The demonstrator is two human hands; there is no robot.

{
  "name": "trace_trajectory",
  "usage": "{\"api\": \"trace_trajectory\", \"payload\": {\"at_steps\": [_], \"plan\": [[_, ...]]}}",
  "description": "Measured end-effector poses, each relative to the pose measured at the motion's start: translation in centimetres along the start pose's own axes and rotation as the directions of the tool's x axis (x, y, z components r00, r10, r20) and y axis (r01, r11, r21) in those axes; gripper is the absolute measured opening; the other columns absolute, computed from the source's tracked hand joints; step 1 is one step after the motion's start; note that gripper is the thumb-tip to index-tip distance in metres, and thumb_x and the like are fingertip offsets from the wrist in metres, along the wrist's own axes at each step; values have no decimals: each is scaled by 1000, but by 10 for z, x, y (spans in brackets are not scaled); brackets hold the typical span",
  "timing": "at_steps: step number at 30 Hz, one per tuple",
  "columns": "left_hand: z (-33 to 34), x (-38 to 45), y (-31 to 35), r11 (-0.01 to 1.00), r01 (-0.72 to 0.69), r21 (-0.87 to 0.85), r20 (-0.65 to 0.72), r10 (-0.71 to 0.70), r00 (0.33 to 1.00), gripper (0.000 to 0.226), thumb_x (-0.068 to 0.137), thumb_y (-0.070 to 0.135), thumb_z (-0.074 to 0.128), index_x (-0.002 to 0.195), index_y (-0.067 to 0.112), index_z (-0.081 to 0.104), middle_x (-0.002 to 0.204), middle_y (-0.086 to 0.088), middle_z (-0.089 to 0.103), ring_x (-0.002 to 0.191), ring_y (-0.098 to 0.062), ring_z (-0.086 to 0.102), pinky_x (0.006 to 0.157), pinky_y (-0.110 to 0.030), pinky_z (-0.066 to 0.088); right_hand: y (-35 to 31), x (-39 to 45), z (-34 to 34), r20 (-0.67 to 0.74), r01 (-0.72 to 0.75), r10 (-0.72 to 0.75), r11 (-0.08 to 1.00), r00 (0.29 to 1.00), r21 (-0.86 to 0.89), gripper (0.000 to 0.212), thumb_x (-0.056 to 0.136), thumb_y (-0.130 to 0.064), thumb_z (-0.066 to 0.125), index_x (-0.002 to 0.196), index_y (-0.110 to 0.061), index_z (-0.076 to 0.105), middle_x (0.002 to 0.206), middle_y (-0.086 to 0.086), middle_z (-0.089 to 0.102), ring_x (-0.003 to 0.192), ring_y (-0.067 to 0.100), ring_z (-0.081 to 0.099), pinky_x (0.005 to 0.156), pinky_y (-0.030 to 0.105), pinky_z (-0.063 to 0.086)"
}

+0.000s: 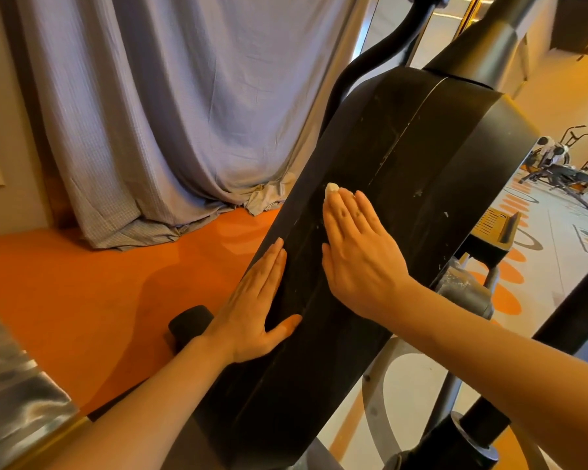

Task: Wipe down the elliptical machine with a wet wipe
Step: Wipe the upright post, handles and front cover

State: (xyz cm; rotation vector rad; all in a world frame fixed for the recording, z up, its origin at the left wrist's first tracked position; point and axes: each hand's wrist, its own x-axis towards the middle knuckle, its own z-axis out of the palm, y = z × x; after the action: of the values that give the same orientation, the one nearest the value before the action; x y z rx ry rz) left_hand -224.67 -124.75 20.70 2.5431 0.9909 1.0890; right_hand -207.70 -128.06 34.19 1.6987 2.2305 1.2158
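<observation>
The left hand (252,303) lies flat on the housing's (421,171) left flank, fingers straight and together, thumb spread, likely to brace it. The right hand (360,245) presses the wipe (331,188) flat under straight fingers; a white wad peeks past the fingertips, near the centre seam
</observation>
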Motion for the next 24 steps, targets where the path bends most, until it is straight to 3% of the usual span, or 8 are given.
{"api": "trace_trajectory", "payload": {"at_steps": [3,5,8,10,12,15,19,24], "plan": [[-1,0,-3,1000,-23,16,-3,23,1000,93,92,54,48,156,13,-7,163,2,-17,151,-14,-9,119,-19,-3,3,-15,4,-43,41,-39,998,998,45,59,95,-37,26,139,0,37,147,20,30,138,33,27,112,48,17],[-1,0,-3,1000,-27,15,-8,27,1000,94,92,54,48,155,14,-8,163,2,-17,151,-13,-9,119,-18,-4,8,-9,-1,7,67,-68,997,998,27,59,96,-38,23,142,-1,29,150,21,32,140,32,23,114,47,13],[-1,1,-1,1000,-7,-8,-3,7,1000,95,90,56,49,154,19,-11,161,9,-22,149,-8,-12,117,-14,-6,10,14,-13,109,60,-66,997,992,53,59,103,-38,12,149,-5,-3,159,16,-5,147,29,-8,114,38,-13],[1,2,1,1000,7,-24,2,-7,1000,96,89,56,51,153,21,-11,160,12,-24,149,-6,-13,116,-13,-5,8,19,-14,90,50,-55,997,994,61,61,103,-38,13,150,-5,-6,159,15,-12,147,28,-13,111,36,-19],[0,1,1,999,10,-34,10,-10,1000,97,89,54,53,154,20,-11,160,12,-24,149,-6,-13,117,-13,-5,7,15,-14,83,43,-50,996,995,81,59,103,-37,15,149,-3,1,159,17,-1,147,30,-4,113,38,-13],[-2,-1,-1,1000,1,-12,6,0,1000,96,91,54,51,155,16,-9,162,6,-20,150,-10,-11,118,-16,-5,6,-6,-7,17,35,-36,996,999,78,61,97,-40,25,143,0,31,150,21,33,141,33,27,114,46,13],[0,0,1,1000,-17,-4,0,17,1000,94,92,53,50,156,13,-6,163,2,-17,151,-14,-9,120,-19,-2,10,-16,-2,12,80,-80,995,997,56,61,95,-40,28,139,0,40,145,21,41,137,34,36,112,49,19],[-1,1,3,999,8,-32,0,-8,1000,96,90,54,52,154,21,-11,160,11,-24,149,-6,-13,116,-12,-6,8,31,-14,80,37,-39,999,996,30,62,103,-40,17,151,-3,2,159,17,-2,148,30,-5,113,38,-14]]}}
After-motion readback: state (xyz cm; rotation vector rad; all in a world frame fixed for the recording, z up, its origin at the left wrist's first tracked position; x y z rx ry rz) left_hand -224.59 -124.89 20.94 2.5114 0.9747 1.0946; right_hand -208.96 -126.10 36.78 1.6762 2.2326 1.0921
